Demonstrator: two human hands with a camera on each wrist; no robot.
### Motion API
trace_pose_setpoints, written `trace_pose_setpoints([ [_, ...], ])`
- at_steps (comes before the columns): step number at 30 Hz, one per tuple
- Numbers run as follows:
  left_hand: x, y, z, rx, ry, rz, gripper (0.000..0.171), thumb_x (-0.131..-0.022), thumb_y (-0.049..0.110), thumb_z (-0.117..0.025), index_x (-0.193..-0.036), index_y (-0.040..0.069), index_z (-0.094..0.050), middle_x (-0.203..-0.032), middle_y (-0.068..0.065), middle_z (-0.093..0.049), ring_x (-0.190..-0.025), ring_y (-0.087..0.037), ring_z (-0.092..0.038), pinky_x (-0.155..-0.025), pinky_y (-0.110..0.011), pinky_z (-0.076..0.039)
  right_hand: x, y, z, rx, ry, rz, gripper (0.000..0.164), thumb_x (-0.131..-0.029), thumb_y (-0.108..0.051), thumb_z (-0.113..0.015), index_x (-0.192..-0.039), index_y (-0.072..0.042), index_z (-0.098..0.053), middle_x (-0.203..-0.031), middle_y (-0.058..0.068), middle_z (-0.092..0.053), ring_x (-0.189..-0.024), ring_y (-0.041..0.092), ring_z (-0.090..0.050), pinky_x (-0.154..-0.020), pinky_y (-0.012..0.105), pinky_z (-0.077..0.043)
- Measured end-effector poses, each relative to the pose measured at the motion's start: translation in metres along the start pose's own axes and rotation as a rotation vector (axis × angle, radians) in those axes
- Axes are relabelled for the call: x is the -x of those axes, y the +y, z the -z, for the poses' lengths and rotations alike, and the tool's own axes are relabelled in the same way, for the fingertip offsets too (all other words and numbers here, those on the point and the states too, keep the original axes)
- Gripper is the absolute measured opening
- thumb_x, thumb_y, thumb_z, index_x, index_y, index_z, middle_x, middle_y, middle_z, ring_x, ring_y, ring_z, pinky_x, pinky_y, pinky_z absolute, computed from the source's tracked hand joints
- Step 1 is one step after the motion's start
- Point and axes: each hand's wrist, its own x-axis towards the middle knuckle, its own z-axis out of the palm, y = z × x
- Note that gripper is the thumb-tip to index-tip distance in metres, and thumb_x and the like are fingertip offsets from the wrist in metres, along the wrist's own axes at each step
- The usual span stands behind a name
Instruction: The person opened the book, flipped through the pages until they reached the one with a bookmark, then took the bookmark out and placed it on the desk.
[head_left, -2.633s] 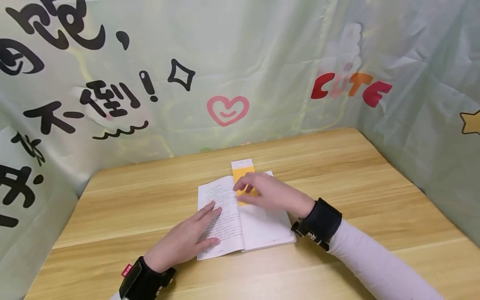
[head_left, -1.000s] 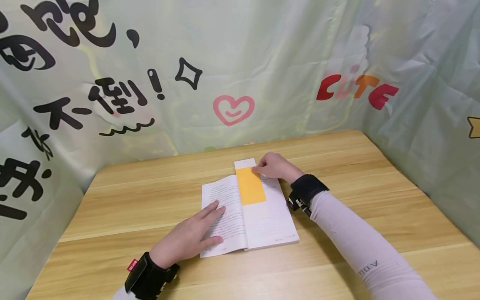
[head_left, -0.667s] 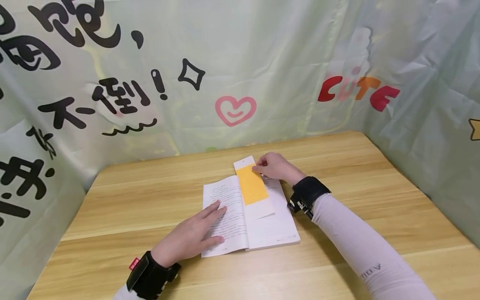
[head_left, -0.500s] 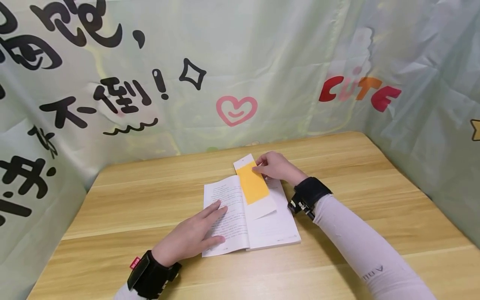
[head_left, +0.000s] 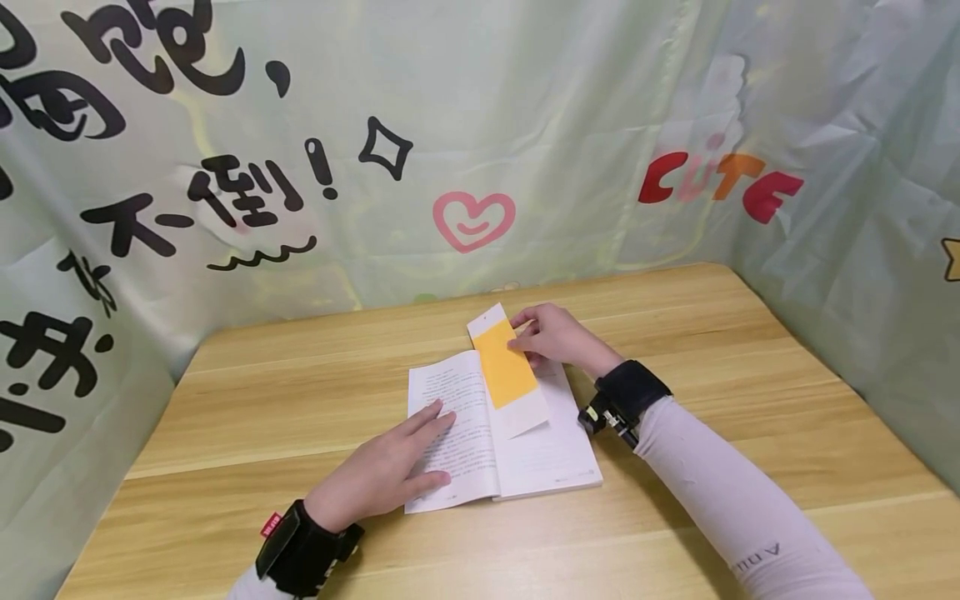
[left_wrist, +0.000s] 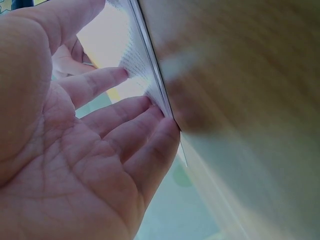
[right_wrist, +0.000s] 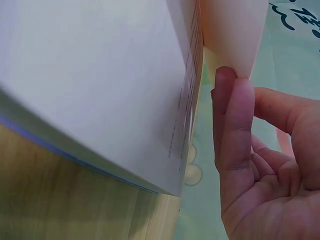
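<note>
An open book [head_left: 543, 467] lies on the wooden table in the head view. My left hand [head_left: 384, 473] rests on its left page with fingers spread and extended; in the left wrist view its fingertips touch the printed page [left_wrist: 131, 55]. Across the right page, near the spine, slants a white bookmark [head_left: 504, 362] with an orange block and a small hole at its top end. My right hand [head_left: 555, 336] pinches its right edge between thumb and fingers. In the right wrist view the bookmark [right_wrist: 234, 35] stands raised at the fingertips, apart from most of the page.
The wooden table [head_left: 285, 408] extends on both sides of the book. Behind it hangs a pale green printed cloth [head_left: 555, 125] with lettering and a pink heart. Black straps with cameras are worn on both wrists.
My right hand has gone from over the bookmark to its upper right edge and taken hold. The bookmark has tilted, its lower end swinging right and lifting. My left hand stays on the page.
</note>
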Motion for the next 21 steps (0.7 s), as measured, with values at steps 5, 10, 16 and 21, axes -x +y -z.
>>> trace_pose_setpoints([
  [5,-0.001,-0.001,0.0,0.0,-0.004,0.009,0.073,-0.093,0.048,-0.057,-0.151,0.011,-0.035,-0.154,-0.013,-0.026,-0.136,-0.024,-0.031,-0.101,-0.04,-0.038,0.003,0.0,0.001,-0.032,0.005,0.017,0.041,-0.086,-0.019,-0.074,-0.121,-0.005,-0.058,-0.082,0.012,-0.064,-0.06,0.025,-0.062,-0.059,0.036,-0.056],
  [10,-0.002,-0.001,0.0,0.008,-0.008,0.007,0.073,-0.093,0.048,-0.057,-0.151,0.011,-0.034,-0.154,-0.012,-0.026,-0.136,-0.024,-0.03,-0.101,-0.04,-0.038,0.007,0.001,0.007,-0.055,0.013,0.035,0.039,-0.087,-0.017,-0.072,-0.121,-0.005,-0.056,-0.084,0.013,-0.064,-0.063,0.028,-0.062,-0.059,0.039,-0.056],
  [16,-0.001,-0.002,0.0,0.017,-0.006,-0.007,0.074,-0.092,0.048,-0.059,-0.151,0.011,-0.034,-0.154,-0.013,-0.026,-0.136,-0.024,-0.03,-0.101,-0.04,-0.038,0.012,0.0,0.013,-0.064,0.046,0.043,0.04,-0.087,-0.016,-0.072,-0.122,-0.005,-0.055,-0.084,0.014,-0.063,-0.062,0.028,-0.062,-0.059,0.041,-0.056],
  [21,0.0,-0.003,0.001,0.024,0.002,-0.008,0.075,-0.091,0.048,-0.06,-0.151,0.011,-0.035,-0.154,-0.012,-0.026,-0.136,-0.024,-0.031,-0.101,-0.041,-0.038,0.014,0.0,0.02,-0.057,0.057,0.052,0.04,-0.087,-0.017,-0.072,-0.121,-0.006,-0.055,-0.084,0.014,-0.064,-0.063,0.028,-0.063,-0.06,0.04,-0.056],
])
